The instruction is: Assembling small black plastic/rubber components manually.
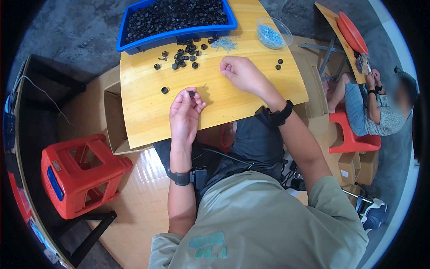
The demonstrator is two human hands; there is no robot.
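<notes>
Between the thumb and fingers of my left hand [184, 112] is a small black round cap [191, 94], held just above the near part of the yellow wooden table [233, 98]. A thin, pale pin-like piece [204, 85] shows beside that cap, too faint to make out well. To the right and a little farther off, my right hand [244, 75] has its fingers curled together; whatever they may pinch is hidden. One loose black cap [165, 90] lies left of my left hand. Several more caps [182, 58] are scattered farther back, beside a small pile of thin silvery-blue pins [224, 43].
A blue bin [177, 35] full of black caps stands at the table's far side. Right of it is a clear round tub [272, 36] of pins. A red stool [80, 172] stands at left. At right, another person [380, 107] sits working by a red basin [352, 33].
</notes>
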